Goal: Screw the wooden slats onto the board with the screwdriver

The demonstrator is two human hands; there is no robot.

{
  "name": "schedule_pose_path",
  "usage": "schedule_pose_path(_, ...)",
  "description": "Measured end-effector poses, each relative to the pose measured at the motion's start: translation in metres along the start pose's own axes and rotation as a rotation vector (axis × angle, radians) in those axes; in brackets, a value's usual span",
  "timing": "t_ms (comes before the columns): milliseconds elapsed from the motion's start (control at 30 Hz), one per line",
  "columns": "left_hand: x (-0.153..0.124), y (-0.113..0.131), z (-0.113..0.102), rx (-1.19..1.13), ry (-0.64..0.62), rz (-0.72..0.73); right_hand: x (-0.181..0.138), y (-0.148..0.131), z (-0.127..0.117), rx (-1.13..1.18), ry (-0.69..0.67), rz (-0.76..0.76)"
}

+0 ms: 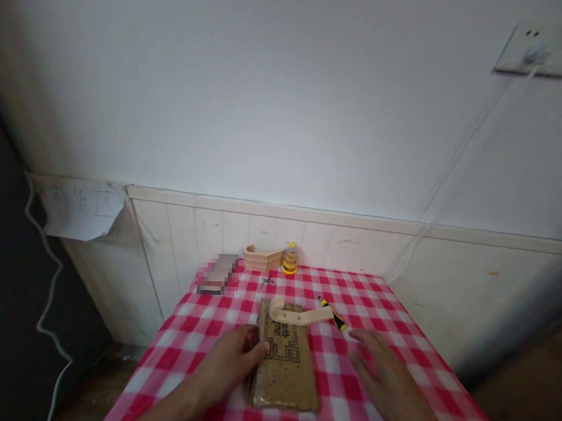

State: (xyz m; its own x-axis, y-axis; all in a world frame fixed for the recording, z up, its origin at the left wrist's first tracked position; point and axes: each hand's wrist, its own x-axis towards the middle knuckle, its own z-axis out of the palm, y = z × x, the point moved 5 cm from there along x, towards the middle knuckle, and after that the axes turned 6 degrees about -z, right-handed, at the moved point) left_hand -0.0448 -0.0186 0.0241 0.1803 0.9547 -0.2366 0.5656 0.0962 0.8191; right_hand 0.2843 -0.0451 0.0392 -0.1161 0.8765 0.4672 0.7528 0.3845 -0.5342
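A brown cardboard slab [286, 382] with black printing lies on the checked tablecloth. My left hand [232, 359] grips its left edge, thumb on top and the other fingers down the side. Across the far end of the slab rests a pale wooden hook [300, 315], its curved end to the left and small dark spots along its arm. A yellow and black screwdriver [335, 315] lies just right of the hook, its tip pointing away from me. My right hand [383, 367] hovers over the cloth near the screwdriver handle, fingers apart and holding nothing.
Several small dark screws [268, 282] lie beyond the slab. At the back stand more wooden hooks [263, 260] and a yellow-capped container [290, 259]. A pixelated flat object [218, 274] is at back left. The wall [283, 143] borders the table's [348, 397] far edge.
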Motion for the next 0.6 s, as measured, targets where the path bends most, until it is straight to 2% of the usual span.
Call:
schedule_pose_path(67,-0.013,-0.005,-0.018,0.284,0.11,0.052,-0.033,-0.012,0.005,-0.057,-0.052,-0.092)
schedule_pose_path(133,-0.024,-0.014,-0.031,0.472,0.177,0.078,-0.056,-0.019,0.013,-0.134,-0.116,-0.19)
schedule_pose_path(233,-0.032,-0.037,-0.041,0.69,0.224,-0.008,-0.069,-0.017,0.022,-0.302,-0.147,-0.258)
schedule_pose_path(333,-0.033,-0.057,-0.044,0.786,0.228,-0.087,-0.07,-0.006,0.023,-0.406,-0.131,-0.269)
schedule_pose_path(433,-0.033,-0.066,-0.042,0.82,0.215,-0.084,-0.075,0.003,0.023,-0.437,-0.12,-0.258)
schedule_pose_path(533,-0.032,-0.067,-0.044,0.813,0.213,-0.088,-0.083,0.009,0.022,-0.448,-0.083,-0.241)
schedule_pose_path(600,-0.03,-0.058,-0.046,0.806,0.201,-0.081,-0.087,0.011,0.023,-0.445,-0.056,-0.232)
